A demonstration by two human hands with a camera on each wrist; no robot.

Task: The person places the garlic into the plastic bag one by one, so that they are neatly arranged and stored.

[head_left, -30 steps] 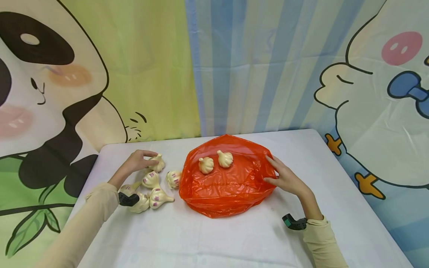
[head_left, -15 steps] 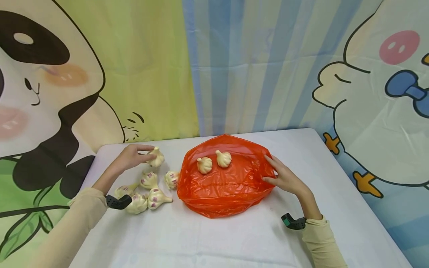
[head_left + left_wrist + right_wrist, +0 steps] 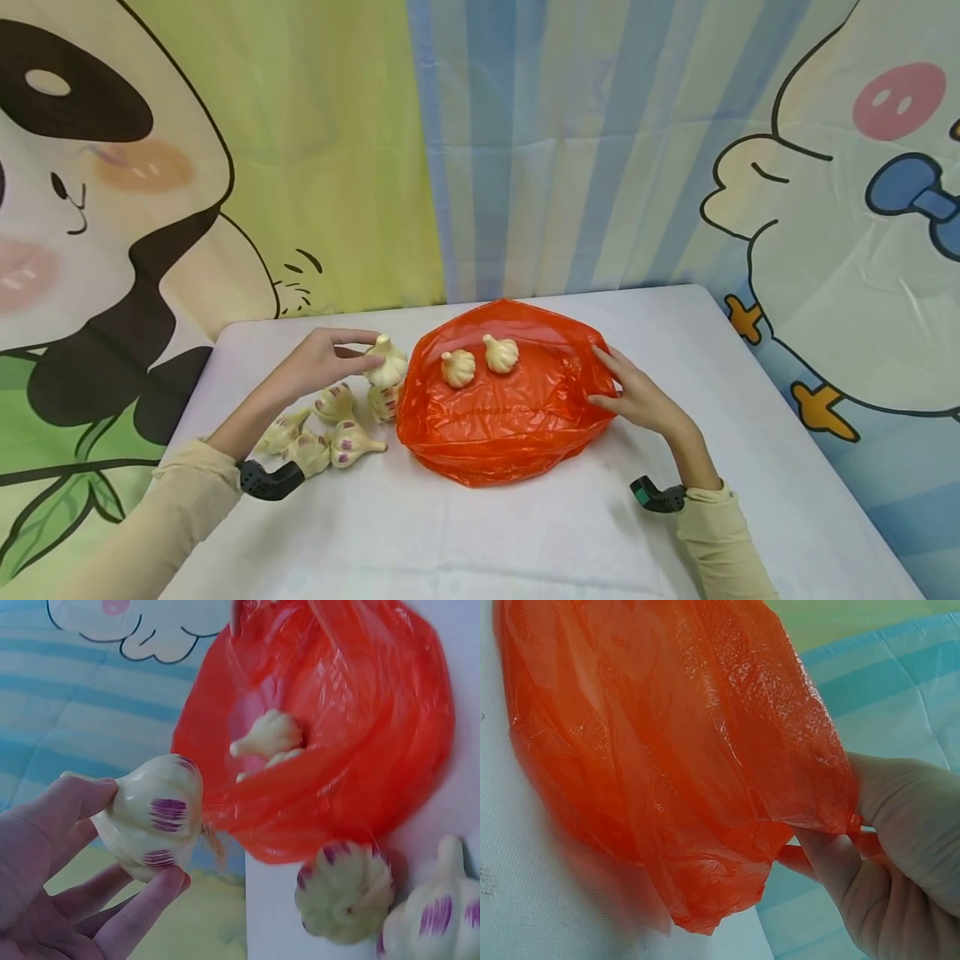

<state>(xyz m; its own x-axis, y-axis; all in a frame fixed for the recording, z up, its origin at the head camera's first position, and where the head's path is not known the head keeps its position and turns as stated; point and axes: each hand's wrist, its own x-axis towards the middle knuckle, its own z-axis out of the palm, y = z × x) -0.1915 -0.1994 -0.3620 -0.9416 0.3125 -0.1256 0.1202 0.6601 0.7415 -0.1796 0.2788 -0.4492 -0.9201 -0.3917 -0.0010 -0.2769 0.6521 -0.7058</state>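
Note:
My left hand [image 3: 330, 360] pinches a garlic bulb [image 3: 386, 363] between thumb and fingers, level with the bag's left rim. The left wrist view shows purple streaks on this garlic bulb [image 3: 154, 817], its stem towards the thumb. A red plastic bag [image 3: 495, 421] lies with its mouth spread wide. Two garlic bulbs rest inside, a left one [image 3: 458, 368] and a right one [image 3: 501, 354]. At the bag's right edge my right hand [image 3: 637, 396] grips the rim; in the right wrist view its fingers [image 3: 829, 862] are partly behind the film.
Several garlic bulbs lie left of the bag, among them a long-stemmed bulb [image 3: 354, 444] and one bulb [image 3: 384, 403] against the bag's side. The white table [image 3: 480, 542] ends at a printed curtain [image 3: 510, 167] behind.
My left hand has lifted the garlic bulb off the pile and carried it right towards the bag. The right hand and the bag stay almost where they were.

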